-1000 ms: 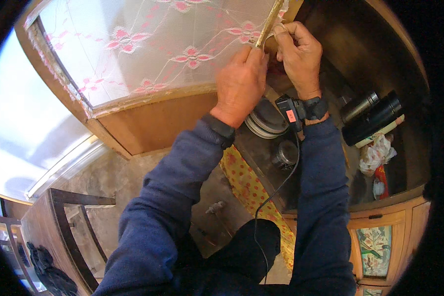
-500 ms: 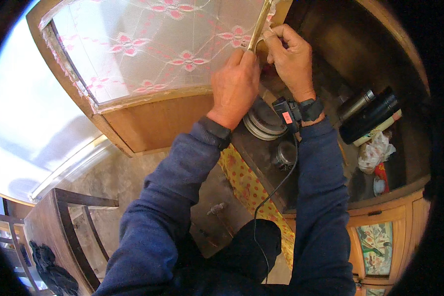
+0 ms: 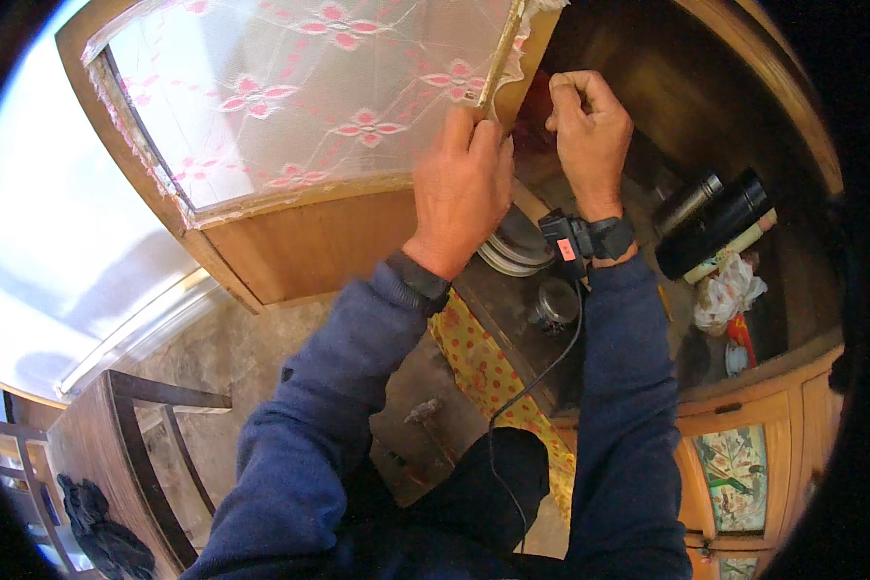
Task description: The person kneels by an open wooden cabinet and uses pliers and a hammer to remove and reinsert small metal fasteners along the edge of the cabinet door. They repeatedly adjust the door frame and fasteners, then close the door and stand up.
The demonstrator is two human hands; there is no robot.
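Note:
A cabinet door (image 3: 300, 246) stands open on the left, its upper panel covered with sheer white cloth (image 3: 290, 116) with pink flowers. Along the door's right edge runs a thin wooden strip (image 3: 502, 53), with frayed cloth sticking out beside it. My left hand (image 3: 462, 184) is closed at the strip's lower end, fingertips partly hidden. My right hand (image 3: 594, 126) is raised to the right of the door edge, apart from it. Its thumb and fingers are pinched together; anything between them is too small to make out. A black device with a cable (image 3: 563, 237) is strapped at my right wrist.
Inside the cabinet are stacked plates (image 3: 517, 253), a glass jar (image 3: 556, 304), a black flask (image 3: 715, 227) and a plastic bag (image 3: 727, 295). Yellow dotted cloth (image 3: 483, 358) hangs along the shelf's front edge. A hammer (image 3: 427, 416) lies below; a wooden stool (image 3: 92, 454) stands left.
My right hand has come away from the door edge, moving right and slightly down, still pinched. The left hand stays at the strip, a little lower.

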